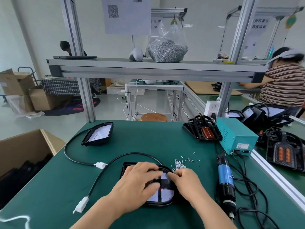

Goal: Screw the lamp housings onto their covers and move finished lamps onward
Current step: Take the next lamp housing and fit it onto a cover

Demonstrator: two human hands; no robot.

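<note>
Black oval lamp housing (163,194), white LED board facing up, sat centre of the green worktop (148,146), right in front of the person, both hands on it. The left hand (140,180) lay over its near-left part, fingers curled down onto the black frame, gripping it steady. The right hand (184,180) was at the far-right rim, fingers curled with the tips bunched. They were too blurred to tell whether they pinched a screw or only the rim. Key geometry: the pile of small silver loose screws (179,164) lay just beyond the right fingertips, close beside the housing's far-right edge. The blue-and-black electric screwdriver (225,177) lay flat to the right of the housing, near the right hand but apart from it. Its long axis ran away from the person, roughly along the worktop's right edge, and the narrow end looked to point back toward the person. So the right hand was nearer to both, with the left placed to hold. My read: screw-seating step, driving not started. The black cable with white plug (81,206) trailed off left, out of that reach.
</note>
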